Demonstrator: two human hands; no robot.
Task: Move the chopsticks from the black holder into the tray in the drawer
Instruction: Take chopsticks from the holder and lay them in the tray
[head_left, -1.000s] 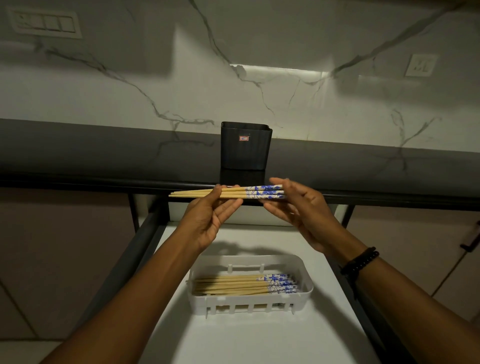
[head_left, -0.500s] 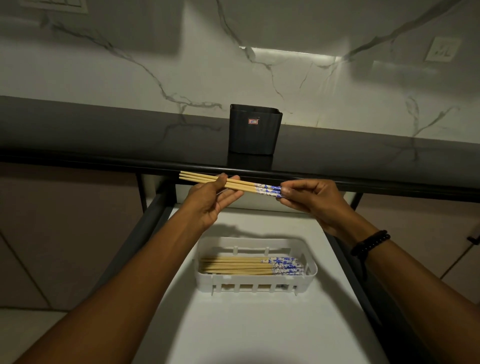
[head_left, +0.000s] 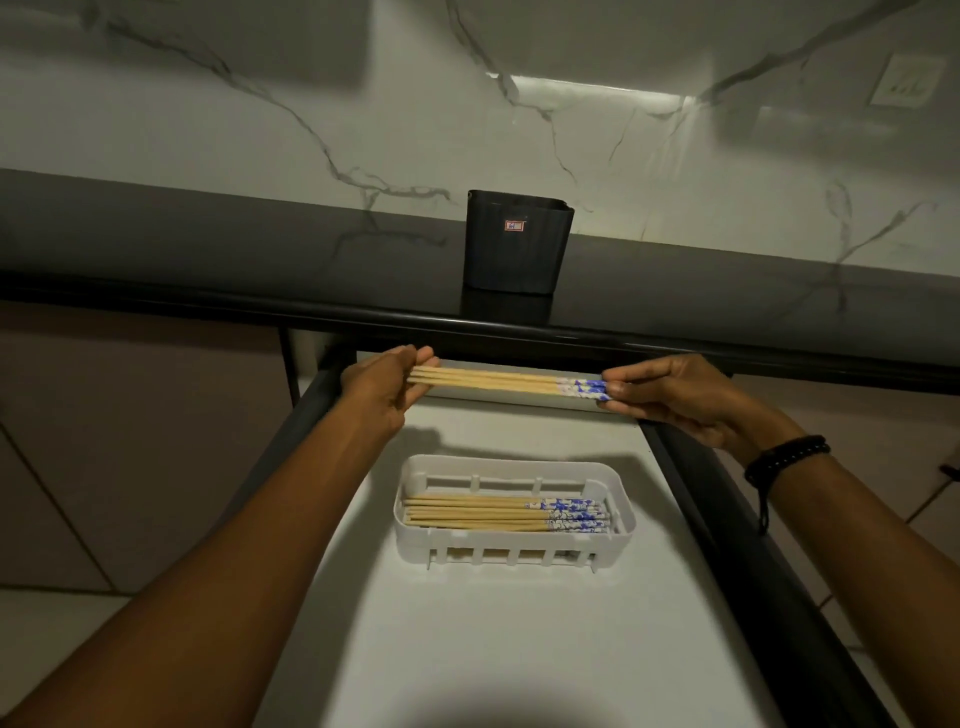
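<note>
I hold a small bundle of wooden chopsticks (head_left: 498, 380) with blue-and-white patterned ends level above the open drawer. My left hand (head_left: 382, 392) pinches the plain tips, and my right hand (head_left: 675, 397) pinches the patterned ends. Below them, a white slotted tray (head_left: 514, 543) sits on the drawer floor with several matching chopsticks (head_left: 483, 515) lying side by side in it. The black holder (head_left: 517, 241) stands on the dark counter behind, with a small red label on its front; its inside is hidden.
The white drawer floor (head_left: 519, 639) extends toward me between dark side rails (head_left: 727, 519). The dark counter edge (head_left: 208, 304) runs across above the drawer. A marble wall with a socket (head_left: 906, 80) rises behind. Cabinet fronts flank the drawer.
Both hands have lowered the bundle from in front of the holder to below the counter edge. My hands slid apart to the two ends of the chopsticks.
</note>
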